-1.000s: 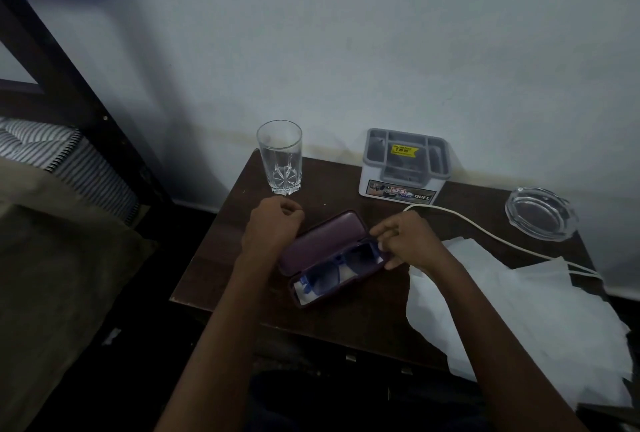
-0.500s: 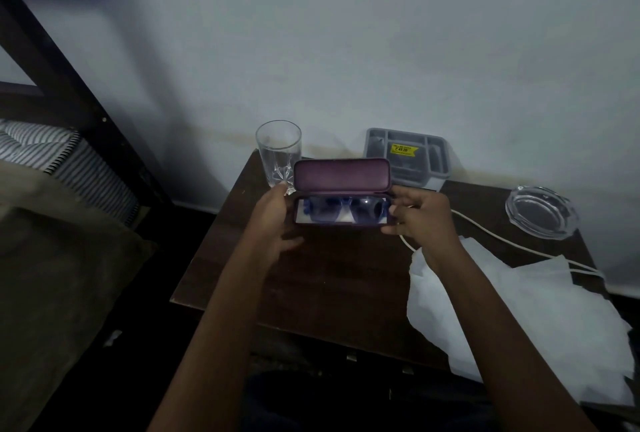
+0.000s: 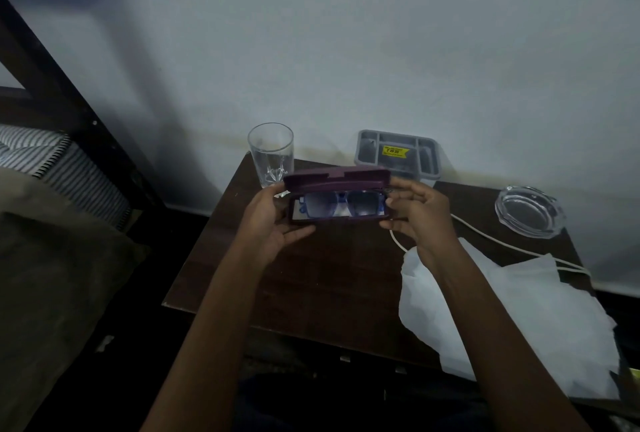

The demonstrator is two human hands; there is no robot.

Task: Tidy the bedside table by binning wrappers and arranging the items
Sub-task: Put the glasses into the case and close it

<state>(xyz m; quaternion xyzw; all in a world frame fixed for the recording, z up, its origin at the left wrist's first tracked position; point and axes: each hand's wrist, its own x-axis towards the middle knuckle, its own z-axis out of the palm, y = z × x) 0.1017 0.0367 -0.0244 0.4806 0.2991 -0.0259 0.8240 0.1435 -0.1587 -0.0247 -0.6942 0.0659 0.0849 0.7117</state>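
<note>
A dark purple glasses case (image 3: 337,180) is held up above the dark wooden bedside table (image 3: 332,286), its lid partly lowered. Blue-framed sunglasses (image 3: 341,204) lie inside it. My left hand (image 3: 273,220) grips the case's left end, and my right hand (image 3: 419,215) grips its right end. White crumpled paper (image 3: 519,320) lies on the table's right side.
An empty drinking glass (image 3: 270,152) stands at the table's back left. A grey organiser tray (image 3: 398,154) with a yellow sticker sits against the wall. A glass ashtray (image 3: 528,211) is at the back right, with a white cable (image 3: 491,241) in front. A bed with a striped pillow (image 3: 59,161) lies left.
Both hands lifted the open case with the sunglasses off the table and turned it level. The lid has come down further over the sunglasses.
</note>
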